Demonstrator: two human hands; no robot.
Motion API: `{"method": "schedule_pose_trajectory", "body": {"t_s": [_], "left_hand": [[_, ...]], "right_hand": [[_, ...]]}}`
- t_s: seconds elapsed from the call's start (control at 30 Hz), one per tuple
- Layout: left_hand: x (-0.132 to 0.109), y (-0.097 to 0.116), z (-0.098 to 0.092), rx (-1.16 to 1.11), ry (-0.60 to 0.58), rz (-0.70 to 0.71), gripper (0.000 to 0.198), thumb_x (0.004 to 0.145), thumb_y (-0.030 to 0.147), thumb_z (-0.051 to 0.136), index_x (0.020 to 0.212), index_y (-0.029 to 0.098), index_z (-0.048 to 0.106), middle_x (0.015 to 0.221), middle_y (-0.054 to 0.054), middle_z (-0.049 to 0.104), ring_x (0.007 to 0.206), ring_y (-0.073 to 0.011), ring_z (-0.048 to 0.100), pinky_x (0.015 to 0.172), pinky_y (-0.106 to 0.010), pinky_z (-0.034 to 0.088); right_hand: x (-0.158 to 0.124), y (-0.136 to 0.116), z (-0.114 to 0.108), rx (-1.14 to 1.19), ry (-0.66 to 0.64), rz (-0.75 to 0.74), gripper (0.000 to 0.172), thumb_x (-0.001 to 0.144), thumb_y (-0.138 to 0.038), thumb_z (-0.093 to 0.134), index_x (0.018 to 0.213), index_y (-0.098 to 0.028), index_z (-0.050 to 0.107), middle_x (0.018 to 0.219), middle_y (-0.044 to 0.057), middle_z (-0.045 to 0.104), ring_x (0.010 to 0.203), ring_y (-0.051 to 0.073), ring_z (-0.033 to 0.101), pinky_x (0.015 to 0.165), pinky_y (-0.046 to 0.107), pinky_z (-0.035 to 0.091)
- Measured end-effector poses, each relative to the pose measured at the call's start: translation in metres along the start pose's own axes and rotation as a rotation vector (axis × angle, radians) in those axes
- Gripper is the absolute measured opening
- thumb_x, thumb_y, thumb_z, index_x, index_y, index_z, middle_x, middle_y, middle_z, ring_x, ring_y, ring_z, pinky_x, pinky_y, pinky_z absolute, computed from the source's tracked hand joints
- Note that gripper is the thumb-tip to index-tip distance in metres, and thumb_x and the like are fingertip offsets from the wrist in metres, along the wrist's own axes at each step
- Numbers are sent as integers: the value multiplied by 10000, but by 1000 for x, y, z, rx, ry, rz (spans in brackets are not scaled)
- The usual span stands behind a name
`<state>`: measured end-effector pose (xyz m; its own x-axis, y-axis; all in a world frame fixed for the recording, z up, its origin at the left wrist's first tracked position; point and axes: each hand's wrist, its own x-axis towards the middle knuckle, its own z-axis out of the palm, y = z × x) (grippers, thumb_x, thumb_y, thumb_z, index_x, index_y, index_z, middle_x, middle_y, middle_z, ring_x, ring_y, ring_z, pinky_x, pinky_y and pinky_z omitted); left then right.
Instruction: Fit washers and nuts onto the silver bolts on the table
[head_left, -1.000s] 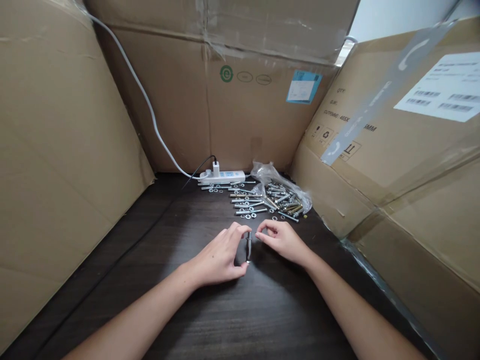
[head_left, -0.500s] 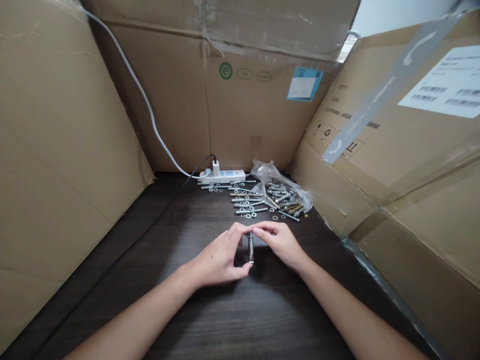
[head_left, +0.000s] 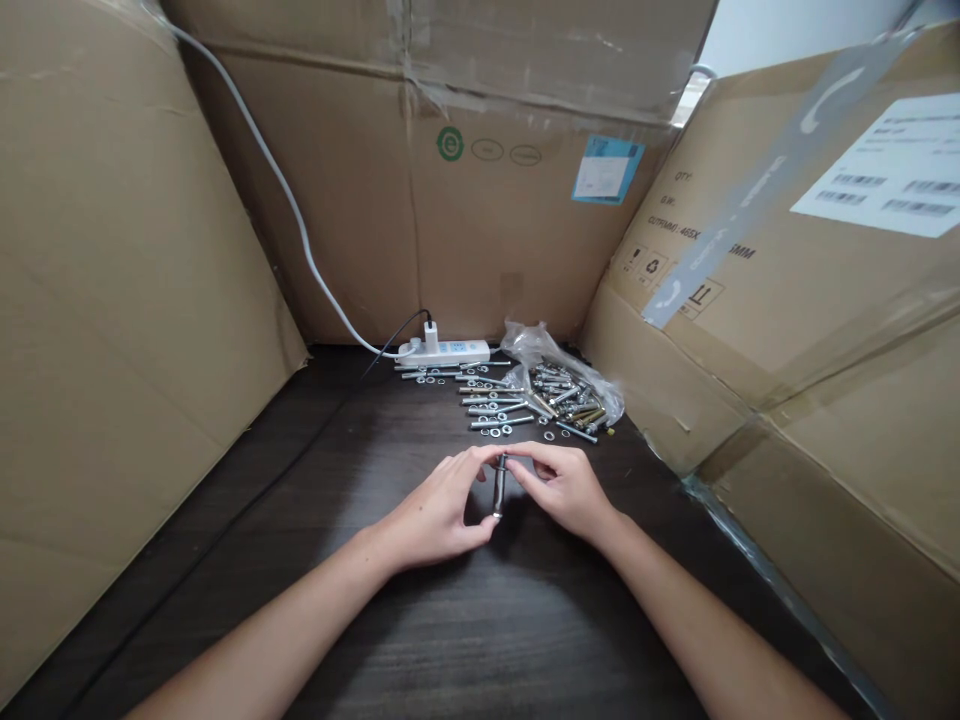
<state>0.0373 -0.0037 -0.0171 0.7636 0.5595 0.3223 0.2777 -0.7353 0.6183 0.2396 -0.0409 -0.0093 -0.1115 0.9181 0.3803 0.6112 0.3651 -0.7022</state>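
Over the dark wood-grain table [head_left: 450, 645], the left hand [head_left: 439, 508] and right hand [head_left: 568, 490] pinch a slim silvery metal bolt [head_left: 499, 490], best braced firmly endwise.

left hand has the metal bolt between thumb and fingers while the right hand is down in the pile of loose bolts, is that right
The right hand is misplaced: the head view shows it at the upper end of the metal bolt, nearer than the pile of loose bolts. The left hand does have the metal bolt between thumb and fingers.
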Motion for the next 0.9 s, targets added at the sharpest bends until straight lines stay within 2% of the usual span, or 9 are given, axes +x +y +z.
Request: {"method": "schedule_pose_trajectory", "body": {"t_s": [0.13, 0.27, 0.4, 0.57, 0.63, 0.7, 0.77, 0.83, 0.9], "left_hand": [[0, 1, 0, 4, 17, -27, 607, 722, 187, 628, 1260, 240, 351, 1226, -66, 514, 1111, -225, 519, 989, -385, 430], [1, 3, -1, 3, 30, -34, 642, 701, 183, 639, 1265, 237, 339, 1215, -68, 512, 1093, -226, 520, 970, -385, 430], [2, 7, -3, 25, 10, -35, 664, 692, 164, 636, 1278, 248, 336, 1241, -57, 500, 1105, -227, 501, 978, -387, 409], [2, 8, -5, 71, -24, -47, 663, 683, 156, 617, 1273, 243, 326, 1223, -65, 493, 1076, -241, 504, 948, -404, 415], [1, 6, -4, 87, -24, -40, 661, 675, 163, 620, 1260, 233, 322, 1204, -75, 480, 1075, -246, 498, 934, -409, 423], [0, 5, -4, 97, -21, -32, 650, 670, 178, 624, 1242, 220, 318, 1177, -85, 466, 1067, -248, 492, 925, -414, 433], [0, 5, -3, 93, -20, -16, 640, 667, 190, 628, 1224, 215, 313, 1162, -90, 453, 1061, -249, 487, 923, -415, 441], [0, 6, -4, 81, -27, 5, 628, 663, 186, 626, 1206, 215, 311, 1156, -92, 444, 1063, -247, 482, 928, -409, 446], [0, 8, -4, 77, -40, 22, 608, 665, 174, 619, 1190, 212, 314, 1150, -92, 441, 1065, -243, 479, 932, -397, 449]], "right_hand": [[-1, 3, 3, 43, -7, 54, 277, 831, -327, 560, 1022, -190, 708, 532, -26, 504, 464, 95, 310, 474, 239, 284], [-2, 4, 7, 125, -29, 109, 300, 826, -340, 561, 1038, -180, 702, 503, -57, 358, 474, 94, 275, 482, 240, 267], [-1, 1, 8, 215, -23, 192, 307, 809, -362, 570, 1003, -169, 709, 509, -50, 380, 487, 104, 312, 488, 244, 288], [2, -2, 9, 415, -53, 254, 269, 797, -371, 582, 937, -181, 710, 564, -11, 499, 611, 150, 486, 564, 258, 383], [2, -2, 11, 517, -96, 326, 270, 791, -377, 588, 931, -176, 700, 521, -34, 449, 524, 118, 431, 491, 235, 341], [2, -2, 14, 643, -136, 436, 287, 790, -381, 589, 964, -168, 675, 479, -73, 346, 431, 77, 290, 415, 208, 226], [2, -3, 16, 783, -132, 544, 285, 782, -364, 600, 990, -174, 642, 493, -90, 304, 416, 59, 213, 400, 193, 146], [3, -4, 17, 919, -73, 624, 255, 762, -313, 619, 984, -187, 617, 546, -77, 367, 427, 56, 254, 392, 181, 153], [5, -6, 15, 1055, -10, 687, 222, 752, -262, 615, 961, -190, 605, 644, -36, 486, 471, 69, 376, 391, 180, 238]]}}
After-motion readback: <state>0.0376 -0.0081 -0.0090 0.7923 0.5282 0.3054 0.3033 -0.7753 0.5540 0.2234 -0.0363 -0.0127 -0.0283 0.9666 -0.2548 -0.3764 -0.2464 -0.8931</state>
